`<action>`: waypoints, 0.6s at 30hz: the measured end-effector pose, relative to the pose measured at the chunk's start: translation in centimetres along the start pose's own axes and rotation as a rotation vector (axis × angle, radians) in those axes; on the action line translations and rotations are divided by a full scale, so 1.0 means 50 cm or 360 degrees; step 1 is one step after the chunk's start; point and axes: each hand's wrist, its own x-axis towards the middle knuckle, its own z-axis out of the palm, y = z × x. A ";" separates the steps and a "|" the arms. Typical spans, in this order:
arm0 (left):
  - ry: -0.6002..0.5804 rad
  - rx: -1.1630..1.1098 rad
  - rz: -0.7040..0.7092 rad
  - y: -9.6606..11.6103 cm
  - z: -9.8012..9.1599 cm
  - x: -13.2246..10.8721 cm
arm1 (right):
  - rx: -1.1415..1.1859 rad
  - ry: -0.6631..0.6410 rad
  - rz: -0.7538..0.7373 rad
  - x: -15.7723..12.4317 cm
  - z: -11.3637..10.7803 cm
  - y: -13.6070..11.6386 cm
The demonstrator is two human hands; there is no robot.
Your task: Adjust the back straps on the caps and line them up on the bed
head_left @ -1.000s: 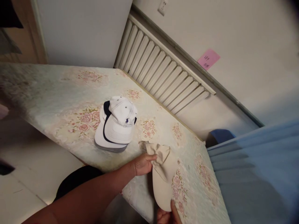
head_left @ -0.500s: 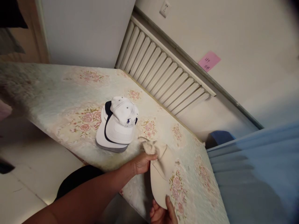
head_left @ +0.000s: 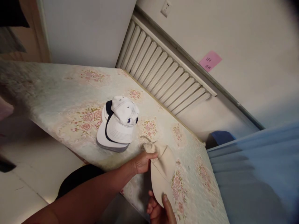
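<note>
A beige baseball cap (head_left: 161, 174) is held above the flowered table cover, its brim pointing down towards me. My left hand (head_left: 142, 162) grips the cap's crown near the back edge, thumb on top. At the brim's tip, my right hand (head_left: 161, 207) has its thumb over the edge, with curled fingers partly hidden below. Further up the table lies a stack of caps: a white cap (head_left: 122, 113) with a small dark blue emblem on top, dark navy and white caps beneath it, and a grey brim at the bottom.
The flowered table cover (head_left: 70, 93) runs along a white radiator (head_left: 161, 59). A blue curtain (head_left: 257, 174) hangs on the right, with a dark blue object (head_left: 220, 137) behind its edge. On the wall are a pink note (head_left: 210, 61) and a socket (head_left: 166, 8).
My right hand has shifted slightly up and to the left along the brim's tip. The beige cap has tilted a little with it; the stacked caps stay put.
</note>
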 end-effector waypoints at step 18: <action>0.0016 -0.0382 -0.0088 0.031 -0.001 0.007 | 0.0117 0.0095 0.0051 -0.001 -0.005 0.015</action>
